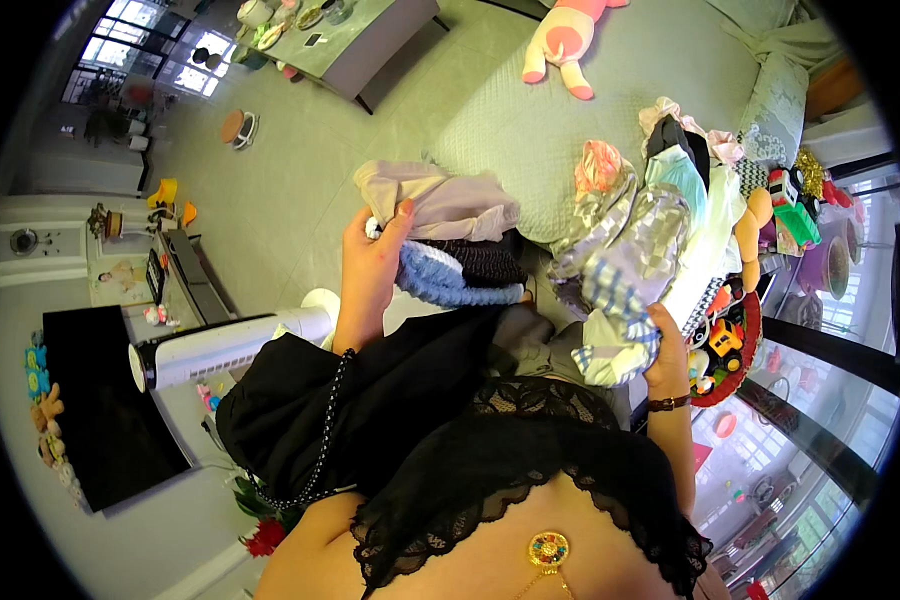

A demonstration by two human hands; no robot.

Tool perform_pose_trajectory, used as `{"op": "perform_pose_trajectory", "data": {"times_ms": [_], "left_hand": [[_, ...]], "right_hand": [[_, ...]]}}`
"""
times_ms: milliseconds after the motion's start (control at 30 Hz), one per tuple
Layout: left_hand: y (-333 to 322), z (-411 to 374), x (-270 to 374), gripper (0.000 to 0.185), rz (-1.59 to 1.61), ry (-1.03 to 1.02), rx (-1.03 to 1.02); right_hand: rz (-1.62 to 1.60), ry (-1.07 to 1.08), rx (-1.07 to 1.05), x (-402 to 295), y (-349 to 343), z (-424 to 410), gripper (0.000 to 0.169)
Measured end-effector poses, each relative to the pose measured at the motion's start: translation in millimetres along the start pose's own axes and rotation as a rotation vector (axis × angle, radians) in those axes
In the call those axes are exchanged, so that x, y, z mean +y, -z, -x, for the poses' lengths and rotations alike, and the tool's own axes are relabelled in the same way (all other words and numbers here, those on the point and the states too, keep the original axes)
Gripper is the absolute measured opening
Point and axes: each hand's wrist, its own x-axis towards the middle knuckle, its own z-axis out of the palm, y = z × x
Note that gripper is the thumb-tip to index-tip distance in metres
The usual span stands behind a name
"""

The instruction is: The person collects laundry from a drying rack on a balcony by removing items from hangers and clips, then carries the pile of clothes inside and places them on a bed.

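My left hand (371, 262), left of the middle, has its thumb over a beige folded garment (450, 199). Beneath that garment are a fluffy blue-and-white textile (450, 281) and a dark knitted cloth (487, 262); whether my fingers also grip these is hidden. On the right, my right hand (666, 349), a brown strap at its wrist, grips a blue-and-white plaid cloth (619, 307), bunched and slightly blurred. Just beyond it lies a heap of clothes, among them a shiny grey checked garment (634, 232), a mint one (679, 180) and a peach bunched one (598, 166).
The heap rests on a quilted pale cover (487, 135), with a pink plush toy (566, 41) farther back. A red-rimmed basket of toy vehicles (746, 360) stands by my right hand. A white upright appliance (232, 349) is at left, and a low table (375, 45) stands beyond.
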Motion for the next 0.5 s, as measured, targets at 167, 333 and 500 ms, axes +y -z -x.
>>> {"op": "perform_pose_trajectory", "data": {"times_ms": [167, 333, 500], "left_hand": [[-1, -58, 7, 0.024, 0.120, 0.061, -0.054], [-20, -79, 22, 0.031, 0.173, 0.091, -0.109], [-36, -92, 22, 0.035, 0.045, 0.147, -0.257]], "right_hand": [[0.408, 0.002, 0.020, 9, -54, -19, 0.010], [0.766, 0.179, -0.055, 9, -77, -38, 0.012], [1.125, 0.386, -0.225, -1, -135, -71, 0.042]]}}
